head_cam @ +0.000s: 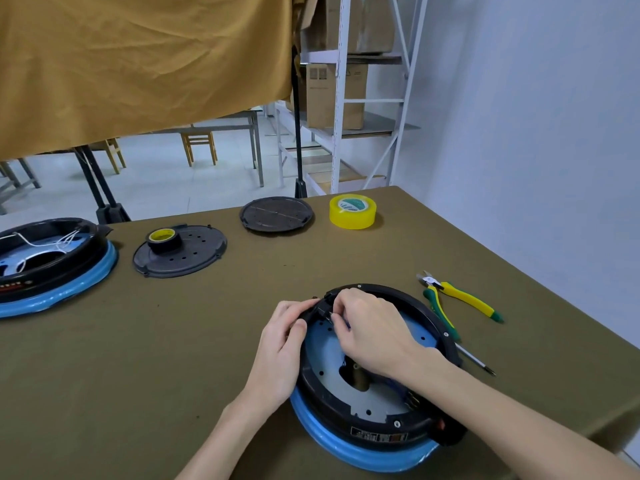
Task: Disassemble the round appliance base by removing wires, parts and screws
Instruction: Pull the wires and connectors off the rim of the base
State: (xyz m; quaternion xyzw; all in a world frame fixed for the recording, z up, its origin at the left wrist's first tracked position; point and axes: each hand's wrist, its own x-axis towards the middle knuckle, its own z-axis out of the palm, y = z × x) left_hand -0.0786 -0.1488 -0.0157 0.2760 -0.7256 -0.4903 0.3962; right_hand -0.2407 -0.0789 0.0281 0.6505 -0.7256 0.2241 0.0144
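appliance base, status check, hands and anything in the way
Left hand grips the rim of the round base. Right hand pinches a small part at the far inner rim. Pliers and screwdriver lie right of it, clear.

Olive-clothed table (173,341) bears two bases (363,441) (52,292), covers (180,252), tape (352,212), pliers (460,299)

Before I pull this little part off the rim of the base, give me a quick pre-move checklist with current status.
1. Round base steadied: ok, left hand grips its far-left rim.
2. Small black part held: ok, right hand pinches it.
3. Wires freed from part: cannot tell, fingers cover it.
4. Cutters within reach: ok, right of the base.
5. Screwdriver nearby: ok, tip shows beside the base.
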